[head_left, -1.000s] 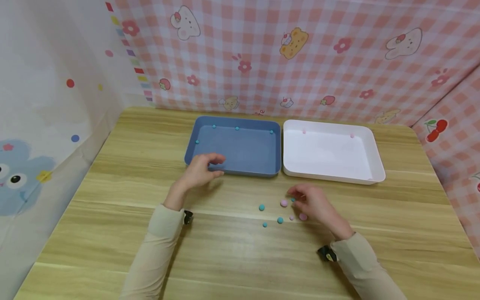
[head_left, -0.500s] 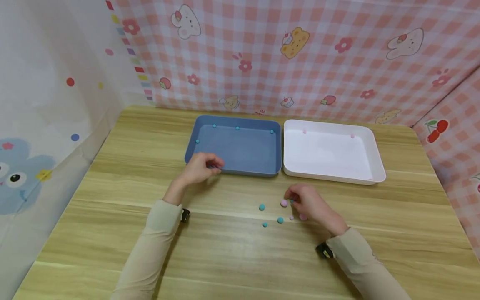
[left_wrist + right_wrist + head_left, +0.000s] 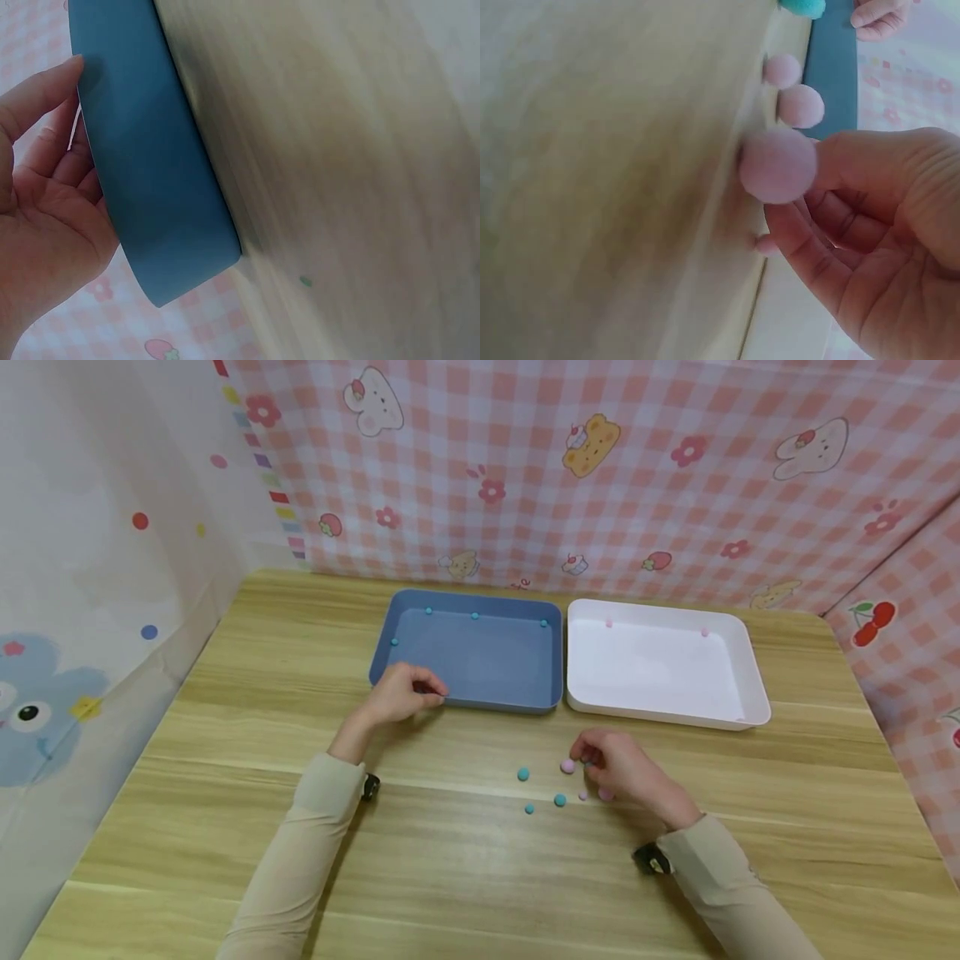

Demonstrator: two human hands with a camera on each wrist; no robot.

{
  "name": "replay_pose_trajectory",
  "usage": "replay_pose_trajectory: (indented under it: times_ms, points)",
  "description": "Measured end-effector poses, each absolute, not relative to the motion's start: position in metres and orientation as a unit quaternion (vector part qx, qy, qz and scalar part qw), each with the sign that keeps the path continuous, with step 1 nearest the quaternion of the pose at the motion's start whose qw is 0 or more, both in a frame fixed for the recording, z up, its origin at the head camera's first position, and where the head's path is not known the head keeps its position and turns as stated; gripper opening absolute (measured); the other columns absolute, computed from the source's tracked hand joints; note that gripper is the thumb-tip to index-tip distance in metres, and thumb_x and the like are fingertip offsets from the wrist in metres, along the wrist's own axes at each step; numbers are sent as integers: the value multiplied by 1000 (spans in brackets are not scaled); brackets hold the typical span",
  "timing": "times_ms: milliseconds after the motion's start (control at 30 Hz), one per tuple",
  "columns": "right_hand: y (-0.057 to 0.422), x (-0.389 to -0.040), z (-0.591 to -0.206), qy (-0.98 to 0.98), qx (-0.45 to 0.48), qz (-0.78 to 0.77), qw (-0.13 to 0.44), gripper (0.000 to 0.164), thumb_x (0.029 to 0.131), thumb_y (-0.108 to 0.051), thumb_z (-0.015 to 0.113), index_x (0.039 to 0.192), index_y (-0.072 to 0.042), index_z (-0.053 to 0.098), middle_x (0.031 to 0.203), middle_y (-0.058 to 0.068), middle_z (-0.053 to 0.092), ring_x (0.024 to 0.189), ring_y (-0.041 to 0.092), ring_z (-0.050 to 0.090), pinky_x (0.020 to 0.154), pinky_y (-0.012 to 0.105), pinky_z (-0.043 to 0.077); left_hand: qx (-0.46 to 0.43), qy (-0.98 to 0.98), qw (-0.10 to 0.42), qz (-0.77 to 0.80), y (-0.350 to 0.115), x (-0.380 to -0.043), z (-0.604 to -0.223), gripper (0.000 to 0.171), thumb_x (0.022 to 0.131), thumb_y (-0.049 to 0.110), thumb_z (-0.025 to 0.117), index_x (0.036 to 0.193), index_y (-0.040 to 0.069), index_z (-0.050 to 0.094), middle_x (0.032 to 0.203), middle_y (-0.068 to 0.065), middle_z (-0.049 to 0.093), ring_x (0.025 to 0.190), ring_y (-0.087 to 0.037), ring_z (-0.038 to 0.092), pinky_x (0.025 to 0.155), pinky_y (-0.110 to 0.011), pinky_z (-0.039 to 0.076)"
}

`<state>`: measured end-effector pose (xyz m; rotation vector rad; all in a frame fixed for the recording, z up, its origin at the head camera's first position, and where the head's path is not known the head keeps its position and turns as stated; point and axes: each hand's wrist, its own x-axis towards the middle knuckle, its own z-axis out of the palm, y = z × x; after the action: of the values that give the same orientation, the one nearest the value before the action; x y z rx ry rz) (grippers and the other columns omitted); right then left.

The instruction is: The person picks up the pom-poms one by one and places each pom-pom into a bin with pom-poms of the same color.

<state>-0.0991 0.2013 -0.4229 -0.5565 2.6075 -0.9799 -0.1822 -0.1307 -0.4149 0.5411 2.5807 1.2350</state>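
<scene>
Along the near rim of the blue tray (image 3: 480,703), my left hand (image 3: 399,693) grips the edge; the left wrist view shows the thumb on the rim and the other fingers behind the wall. My right hand (image 3: 622,766) pinches a small teal pom-pom (image 3: 587,763) between thumb and index finger, mostly covered in the head view. A large pink pom-pom (image 3: 778,166) sits just before those fingertips in the right wrist view and hides the teal one there. Another pink pom-pom (image 3: 567,767) lies left of the fingertips, with a smaller pink one (image 3: 582,797) nearer me.
Three more teal pom-poms lie left of the right hand, one at the far left (image 3: 523,774). Several teal ones sit in the blue tray. Beside it stands a white tray (image 3: 667,718) with two small pink ones. A checked cloth (image 3: 510,443) hangs behind the wooden table (image 3: 465,885).
My left thumb and fingers have come together on the blue tray's rim. My right hand has shifted slightly left and its fingers have drawn in around the teal pom-pom.
</scene>
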Motion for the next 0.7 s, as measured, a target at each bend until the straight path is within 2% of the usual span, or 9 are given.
replay_pose_trajectory:
  times_ms: [167,367,567,700]
  points:
    - [205,-100,-421,907,-214,-349,94,22,74,14,58,88,-1,64,79,6,61,71,14,54,63,27,48,185,881,110,422,-131,-182,-415,8,82,1,68,87,-1,73,86,-11,70,77,-18,60,70,-25,46]
    - [205,-107,-414,889,-246,-385,31,20,74,18,62,88,5,62,81,13,63,73,22,59,65,31,53,187,878,113,427,-131,-182,-417,8,82,1,68,88,-2,73,86,-12,70,79,-19,61,70,-26,46]
    - [200,-118,-403,871,-264,-414,-3,20,76,17,63,93,5,63,86,15,65,75,24,60,65,31,54,189,878,120,423,-133,-184,-416,8,82,4,70,87,-1,74,85,-10,71,80,-20,63,72,-27,48]
    - [194,-125,-398,855,-254,-452,8,20,80,14,62,97,5,63,89,17,65,78,24,60,68,28,53,200,880,131,410,-136,-187,-414,8,82,5,70,87,0,74,85,-9,71,82,-21,64,76,-30,48]
